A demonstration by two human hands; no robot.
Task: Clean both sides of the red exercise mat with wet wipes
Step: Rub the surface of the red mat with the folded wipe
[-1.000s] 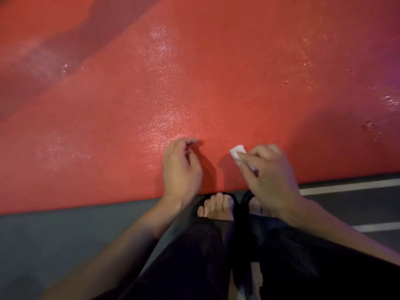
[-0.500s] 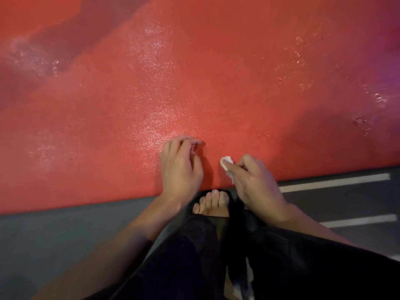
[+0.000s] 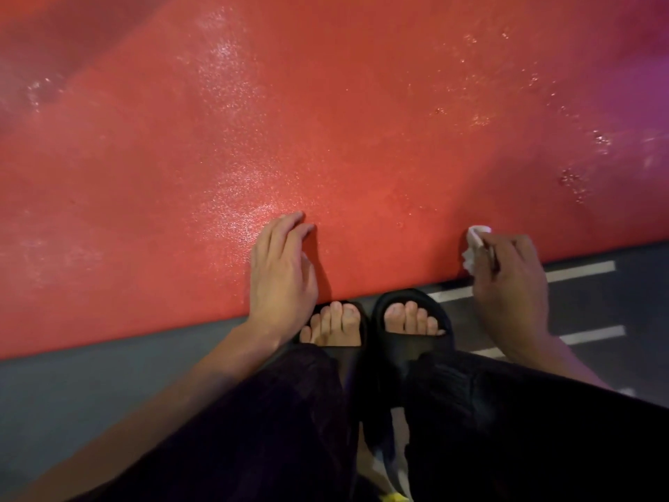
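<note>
The red exercise mat (image 3: 325,139) fills the upper two thirds of the view, with wet shiny streaks across it. Its near edge runs just ahead of my feet. My left hand (image 3: 280,269) rests on the mat near that edge, fingers relaxed and touching the surface. My right hand (image 3: 510,284) is at the mat's near edge further right and grips a crumpled white wet wipe (image 3: 474,244), which pokes out beyond the fingers onto the mat.
My feet in black slide sandals (image 3: 409,313) stand on the grey floor (image 3: 90,393) right against the mat's edge. White painted lines (image 3: 579,269) mark the floor at the right. My dark trouser legs fill the bottom.
My right hand has swept to the right along the mat's near edge with the wipe. My left hand has stayed in place, its fingers now flatter. Both feet show now.
</note>
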